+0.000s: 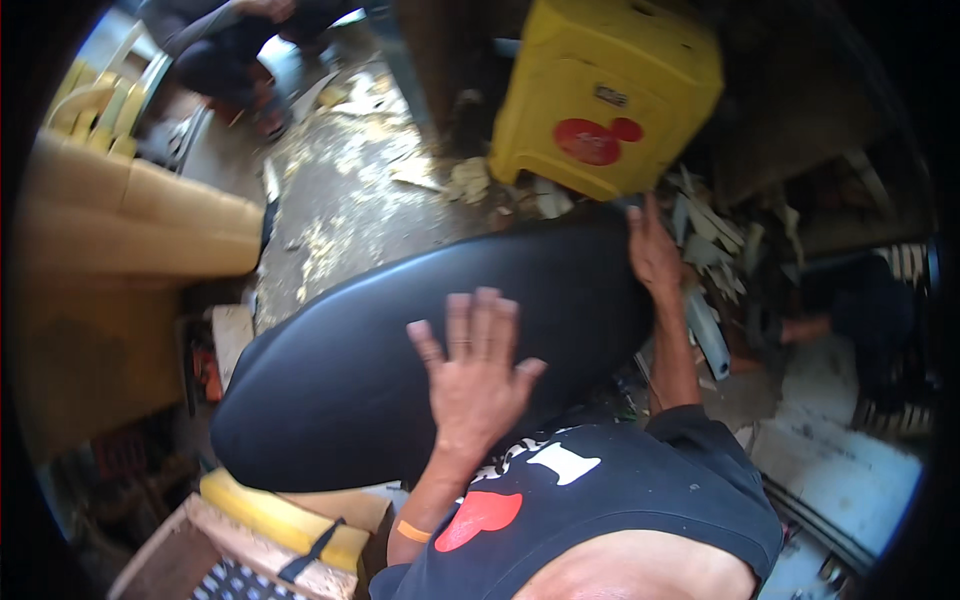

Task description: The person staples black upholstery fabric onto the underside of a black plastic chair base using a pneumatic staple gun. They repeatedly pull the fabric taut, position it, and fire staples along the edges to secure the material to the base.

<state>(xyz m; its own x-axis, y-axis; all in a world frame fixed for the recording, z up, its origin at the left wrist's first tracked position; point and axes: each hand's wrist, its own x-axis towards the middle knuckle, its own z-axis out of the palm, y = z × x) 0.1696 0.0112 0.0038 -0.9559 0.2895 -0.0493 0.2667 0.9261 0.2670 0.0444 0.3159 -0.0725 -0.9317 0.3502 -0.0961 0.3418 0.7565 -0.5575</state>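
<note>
A long black padded seat (380,350), shaped like a motorcycle seat with a smooth cover, lies slanted across in front of my body. My left hand (475,385) rests on its upper face, palm down, with the fingers spread. At the seat's far right end my right hand (652,250) holds the edge. Some of its fingers are hidden behind the rim. The seat's underside does not show.
A yellow plastic stool (610,100) stands beyond the seat. Foam and cover scraps (710,240) litter the floor. A tan padded piece (140,210) is at the left. Below sits an open box (165,550) beside yellow foam (285,520). Another person (235,60) crouches far left.
</note>
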